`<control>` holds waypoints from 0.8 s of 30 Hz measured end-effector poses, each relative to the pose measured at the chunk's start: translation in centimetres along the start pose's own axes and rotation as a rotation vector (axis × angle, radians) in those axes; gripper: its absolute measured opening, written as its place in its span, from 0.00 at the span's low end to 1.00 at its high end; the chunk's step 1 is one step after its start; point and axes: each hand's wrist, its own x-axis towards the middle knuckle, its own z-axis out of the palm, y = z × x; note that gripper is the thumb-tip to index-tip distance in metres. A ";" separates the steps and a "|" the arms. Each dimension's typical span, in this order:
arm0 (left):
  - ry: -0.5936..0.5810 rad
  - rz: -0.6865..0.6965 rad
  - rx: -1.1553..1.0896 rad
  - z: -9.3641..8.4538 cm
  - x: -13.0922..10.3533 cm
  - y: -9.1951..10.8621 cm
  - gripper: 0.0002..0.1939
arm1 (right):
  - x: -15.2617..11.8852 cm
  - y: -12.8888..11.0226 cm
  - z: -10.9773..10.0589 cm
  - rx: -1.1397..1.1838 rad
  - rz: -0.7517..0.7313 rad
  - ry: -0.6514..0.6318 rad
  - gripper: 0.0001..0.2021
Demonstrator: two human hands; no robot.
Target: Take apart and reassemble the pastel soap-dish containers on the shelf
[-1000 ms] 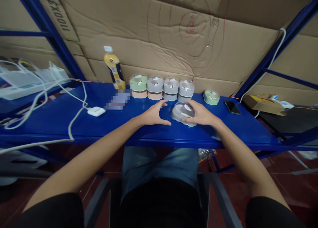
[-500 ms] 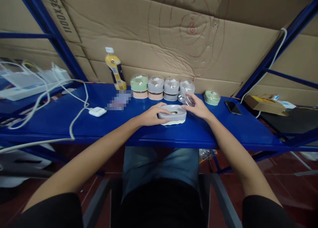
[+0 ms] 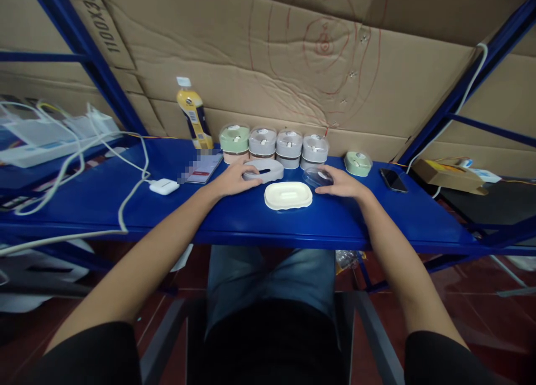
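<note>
My left hand (image 3: 235,178) grips the left end of a grey oval cover (image 3: 272,170) with a slot in its top. Thumb and fingers lie around its edge, left of and behind a cream oval base (image 3: 288,194). That base rests on the blue table, its hollow facing up. On the other side my right hand (image 3: 341,183) has its fingers on a clear plastic lid (image 3: 317,176), which is down at the table just behind and right of the base.
Behind my hands stand stacked oval boxes (image 3: 263,142) in green, grey and peach. A single green box (image 3: 358,164) and a phone (image 3: 392,180) lie right. Leftward are a yellow bottle (image 3: 195,117), another phone (image 3: 205,169), a white case (image 3: 163,186) and cables (image 3: 121,212).
My left hand has lifted the grey cover off the cream base and carried it left and back. The clear lid in my right hand has come down to the table.
</note>
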 end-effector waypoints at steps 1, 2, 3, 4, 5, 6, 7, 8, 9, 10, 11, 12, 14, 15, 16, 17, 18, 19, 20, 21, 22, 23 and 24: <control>-0.019 -0.011 0.010 0.2 0.1 -0.2 0.28 | 0.0 0.1 0.0 -0.043 0.005 -0.013 0.45; -0.034 -0.017 0.014 0.3 0.1 -0.3 0.29 | 0.1 0.1 0.1 -0.083 0.016 -0.023 0.46; -0.043 -0.015 0.012 0.5 0.2 -0.4 0.29 | 0.1 0.1 0.1 -0.116 0.032 -0.032 0.46; -0.045 -0.008 0.007 0.5 0.2 -0.5 0.29 | 0.1 0.0 0.1 -0.139 0.047 -0.041 0.47; -0.042 -0.001 0.000 0.6 0.2 -0.5 0.29 | 0.1 -0.2 0.1 -0.153 0.061 -0.049 0.48; -0.035 0.003 -0.010 0.5 0.2 -0.5 0.29 | 0.0 -0.3 0.1 -0.157 0.069 -0.057 0.49; -0.024 0.005 -0.021 0.4 0.2 -0.4 0.28 | 0.0 -0.5 0.0 -0.157 0.074 -0.064 0.49; -0.009 0.008 -0.034 0.4 0.1 -0.2 0.28 | -0.1 -0.6 -0.1 -0.153 0.078 -0.067 0.50; 0.012 0.016 -0.048 0.3 0.1 0.1 0.27 | -0.1 -0.7 -0.1 -0.147 0.081 -0.067 0.50; 0.038 0.031 -0.065 0.2 0.0 0.5 0.26 | -0.1 -0.8 -0.2 -0.139 0.085 -0.062 0.50; 0.063 0.054 -0.082 0.2 -0.1 1.1 0.25 | -0.2 -0.9 -0.3 -0.126 0.091 -0.054 0.50; 0.082 0.086 -0.099 0.3 -0.3 1.8 0.24 | -0.2 -0.9 -0.3 -0.109 0.096 -0.042 0.50; 0.078 0.162 -0.132 0.6 -0.6 3.4 0.23 | -0.2 -1.1 -0.5 -0.055 0.101 -0.002 0.49; 0.056 0.200 -0.147 0.9 -0.8 4.3 0.23 | -0.3 -1.1 -0.6 -0.017 0.100 0.027 0.50; 0.025 0.235 -0.154 1.2 -0.9 5.1 0.23 | -0.4 -1.2 -0.7 0.028 0.096 0.058 0.50; -0.002 0.263 -0.155 1.6 -1.1 5.9 0.25 | -0.5 -1.4 -0.8 0.075 0.087 0.092 0.51; -0.024 0.279 -0.154 1.9 -1.3 6.5 0.26 | -0.6 -1.6 -1.0 0.122 0.071 0.120 0.53; -0.042 0.282 -0.152 2.2 -1.4 6.9 0.28 | -0.7 -1.9 -1.3 0.169 0.044 0.144 0.54; -0.054 0.273 -0.150 2.5 -1.5 7.2 0.30 | -0.9 -2.2 -1.5 0.209 0.005 0.155 0.55; -0.063 0.254 -0.150 2.7 -1.6 7.4 0.33 | -1.1 -2.7 -1.7 0.241 -0.043 0.149 0.56; -0.072 0.232 -0.151 2.9 -1.6 7.5 0.35 | -1.2 -3.1 -1.9 0.265 -0.098 0.127 0.56; -0.078 0.210 -0.156 3.0 -1.6 7.4 0.38 | -1.3 -3.7 -2.0 0.280 -0.152 0.090 0.55; -0.082 0.192 -0.165 3.2 -1.5 7.3 0.41 | -1.2 -4.2 -2.0 0.285 -0.202 0.046 0.53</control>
